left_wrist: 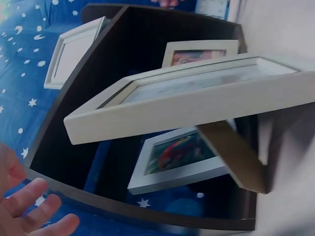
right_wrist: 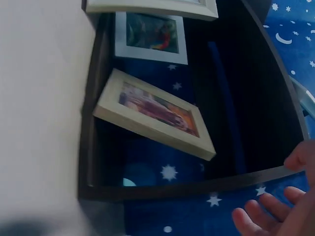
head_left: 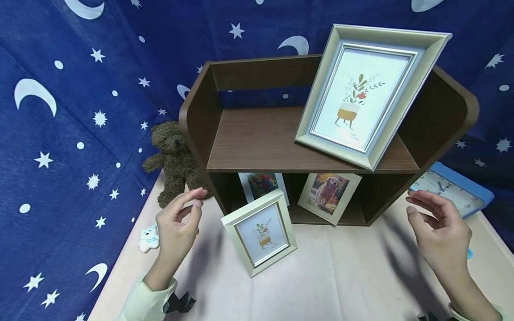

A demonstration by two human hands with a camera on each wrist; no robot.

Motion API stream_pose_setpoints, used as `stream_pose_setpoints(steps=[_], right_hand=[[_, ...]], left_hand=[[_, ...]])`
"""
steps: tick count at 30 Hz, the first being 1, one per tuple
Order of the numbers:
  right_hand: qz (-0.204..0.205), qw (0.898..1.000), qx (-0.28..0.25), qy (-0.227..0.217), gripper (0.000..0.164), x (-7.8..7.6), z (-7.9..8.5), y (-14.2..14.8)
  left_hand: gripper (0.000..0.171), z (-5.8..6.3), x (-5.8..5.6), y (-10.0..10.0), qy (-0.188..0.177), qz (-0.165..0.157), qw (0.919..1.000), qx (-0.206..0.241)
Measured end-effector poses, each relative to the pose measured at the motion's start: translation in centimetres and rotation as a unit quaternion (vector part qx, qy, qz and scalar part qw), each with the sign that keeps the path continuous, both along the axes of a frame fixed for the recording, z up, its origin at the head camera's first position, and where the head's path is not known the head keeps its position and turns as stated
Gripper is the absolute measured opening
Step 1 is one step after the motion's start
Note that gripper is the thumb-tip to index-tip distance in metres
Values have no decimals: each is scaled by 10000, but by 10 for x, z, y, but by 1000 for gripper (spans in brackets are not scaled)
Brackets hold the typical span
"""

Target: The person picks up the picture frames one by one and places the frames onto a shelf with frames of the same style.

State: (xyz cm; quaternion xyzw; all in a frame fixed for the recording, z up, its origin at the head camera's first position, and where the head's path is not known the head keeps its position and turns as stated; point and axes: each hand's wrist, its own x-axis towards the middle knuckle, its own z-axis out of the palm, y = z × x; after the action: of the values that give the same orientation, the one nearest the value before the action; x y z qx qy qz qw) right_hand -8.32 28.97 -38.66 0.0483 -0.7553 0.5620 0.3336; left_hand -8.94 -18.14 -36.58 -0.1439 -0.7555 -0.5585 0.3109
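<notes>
My left hand (head_left: pixel 179 225) hovers left of the brown shelf (head_left: pixel 257 140), its fingers loosely bent and holding nothing. On the other side my right hand (head_left: pixel 441 232) is likewise raised with relaxed fingers, in front of the blue-edged clock (head_left: pixel 451 187). A large picture frame (head_left: pixel 361 96) with a plant print leans at a tilt on the upper board. The lower compartment holds a dog photo frame (head_left: pixel 329 197) and a white frame with a parrot picture (head_left: pixel 263 185). On the table before the shelf stands a small plant-print frame (head_left: pixel 263 232), propped by its back leg (left_wrist: pixel 236 157).
A brown teddy bear (head_left: pixel 174 160) sits against the shelf's left side. Nearer the front lies a small white-and-blue figurine (head_left: pixel 149 237), beside my left hand. A blue cloth (head_left: pixel 100 147) with moons and stars hangs behind the pale tabletop (head_left: pixel 305 285).
</notes>
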Motion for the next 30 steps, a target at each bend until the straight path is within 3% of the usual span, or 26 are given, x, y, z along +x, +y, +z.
stream_pose_setpoints(steps=[3, 8, 13, 18, 21, 25, 30], right_hand=[[68, 9995, 74, 300, 48, -6, 7, 0], [2, 9993, 312, 189, 54, -14, 14, -4], [-143, 9993, 334, 30, 50, -20, 15, -6], [295, 9991, -94, 302, 50, -26, 14, -4], [364, 9988, -41, 333, 54, -28, 15, -3], [148, 9990, 331, 243, 60, -31, 18, 0], [66, 9995, 223, 214, 60, -34, 18, 2]], left_hand=[[31, -7, 11, 0, -377, -142, 9991, -122], [35, -24, 23, 4, -1207, -494, 9913, -199], [45, -34, 28, 12, -2104, -690, 9735, -564], [55, -40, 26, 16, -2770, -1187, 9529, -340], [56, -45, 25, 18, -2858, -1606, 9447, 76], [55, -53, 22, 20, -2842, -2157, 9318, 667], [48, -62, 19, 25, -2999, -2490, 9160, 953]])
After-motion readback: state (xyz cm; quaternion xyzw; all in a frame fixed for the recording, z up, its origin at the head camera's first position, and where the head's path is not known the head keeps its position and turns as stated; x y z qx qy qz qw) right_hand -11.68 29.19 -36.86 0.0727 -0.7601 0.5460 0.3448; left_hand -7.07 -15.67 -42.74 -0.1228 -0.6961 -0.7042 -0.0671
